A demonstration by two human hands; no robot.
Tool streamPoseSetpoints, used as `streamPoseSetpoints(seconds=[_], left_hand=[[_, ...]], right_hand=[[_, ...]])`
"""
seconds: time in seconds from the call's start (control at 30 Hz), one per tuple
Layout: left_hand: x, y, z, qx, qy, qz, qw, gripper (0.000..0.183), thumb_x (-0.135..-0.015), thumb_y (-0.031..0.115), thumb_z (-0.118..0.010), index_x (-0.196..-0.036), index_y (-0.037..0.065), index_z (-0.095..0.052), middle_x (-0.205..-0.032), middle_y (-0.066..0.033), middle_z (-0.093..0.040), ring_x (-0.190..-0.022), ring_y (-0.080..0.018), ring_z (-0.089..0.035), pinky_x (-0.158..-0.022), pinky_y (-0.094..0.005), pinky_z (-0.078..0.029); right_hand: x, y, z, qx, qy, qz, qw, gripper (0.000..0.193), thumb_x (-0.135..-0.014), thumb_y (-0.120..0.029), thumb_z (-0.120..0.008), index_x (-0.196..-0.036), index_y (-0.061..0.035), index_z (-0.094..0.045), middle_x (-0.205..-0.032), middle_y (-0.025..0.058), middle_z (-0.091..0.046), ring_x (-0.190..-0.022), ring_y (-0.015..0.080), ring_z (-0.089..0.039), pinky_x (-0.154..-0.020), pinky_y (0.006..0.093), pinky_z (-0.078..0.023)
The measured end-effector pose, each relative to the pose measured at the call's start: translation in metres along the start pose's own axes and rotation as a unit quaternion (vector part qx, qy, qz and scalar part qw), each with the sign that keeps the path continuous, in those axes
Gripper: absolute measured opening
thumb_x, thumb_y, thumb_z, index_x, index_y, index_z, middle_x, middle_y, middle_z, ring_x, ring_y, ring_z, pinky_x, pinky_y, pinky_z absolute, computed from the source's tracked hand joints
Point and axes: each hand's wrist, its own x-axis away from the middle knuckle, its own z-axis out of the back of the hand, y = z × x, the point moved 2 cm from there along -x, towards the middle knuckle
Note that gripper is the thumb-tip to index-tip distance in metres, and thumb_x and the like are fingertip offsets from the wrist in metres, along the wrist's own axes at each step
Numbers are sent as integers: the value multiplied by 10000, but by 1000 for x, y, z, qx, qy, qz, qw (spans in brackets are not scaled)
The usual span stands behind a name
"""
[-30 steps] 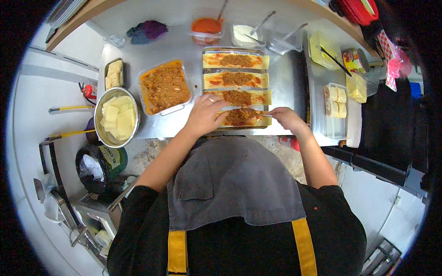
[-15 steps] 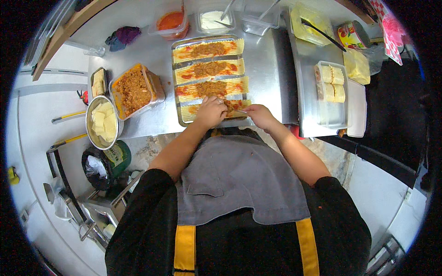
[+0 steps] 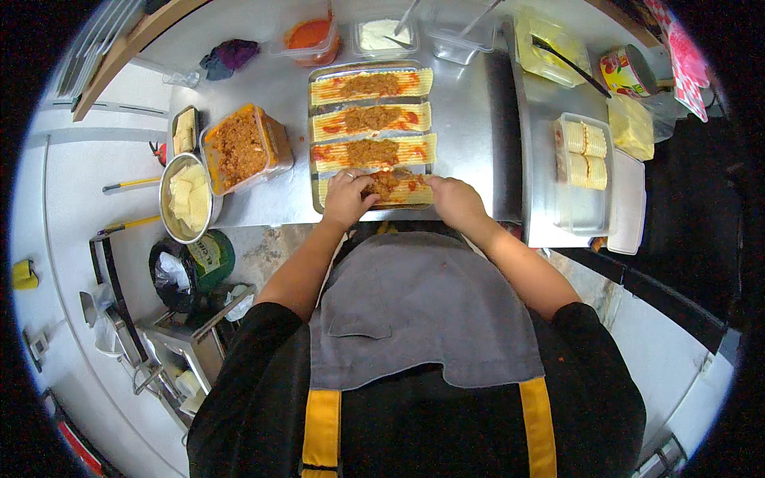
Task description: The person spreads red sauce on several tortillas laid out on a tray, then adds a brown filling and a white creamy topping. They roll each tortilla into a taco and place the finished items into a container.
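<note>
Four filled pasta sheets lie in the tray (image 3: 315, 143) on the surface. I have both hands, left hand (image 3: 348, 197) and right hand (image 3: 453, 201), curled around the nearest sheet (image 3: 394, 187), seemingly rolling it; three sheets behind (image 3: 371, 119) lie flat, unrolled.

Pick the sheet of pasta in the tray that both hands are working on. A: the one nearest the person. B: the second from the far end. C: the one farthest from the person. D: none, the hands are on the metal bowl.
A: the left hand and right hand both rest on the nearest pasta sheet in the tray, while the three farther sheets lie untouched.
</note>
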Motion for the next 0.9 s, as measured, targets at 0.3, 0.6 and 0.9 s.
streamPoseSetpoints(seconds=[0.3,0.6,0.9], left_hand=[[-6,7,-18,-2,28,-37,999,181,-820,307,-819,-965,202,-799,-1156,-12,-675,-1180,-261,-577,-998,-444,-439],[6,-9,-7,18,20,-33,999,243,-819,290,-822,-1047,211,-803,-1231,-46,-660,-1219,-299,-570,-1021,-480,-452],[39,-35,36,-41,-32,-25,998,514,-884,340,-777,-1374,235,-663,-1394,-133,-567,-1298,-358,-509,-1090,-507,-419]], right_hand=[[21,-7,10,31,15,52,998,313,-948,-118,-553,-1219,-67,-703,-947,217,-734,-854,382,-721,-769,500,-579],[24,-25,5,102,-8,65,993,351,-933,-91,-562,-1261,-87,-687,-940,172,-730,-830,343,-723,-741,476,-586],[23,-36,32,7,65,44,997,317,-983,-87,-546,-1258,-101,-702,-1038,200,-742,-929,395,-710,-836,479,-574]])
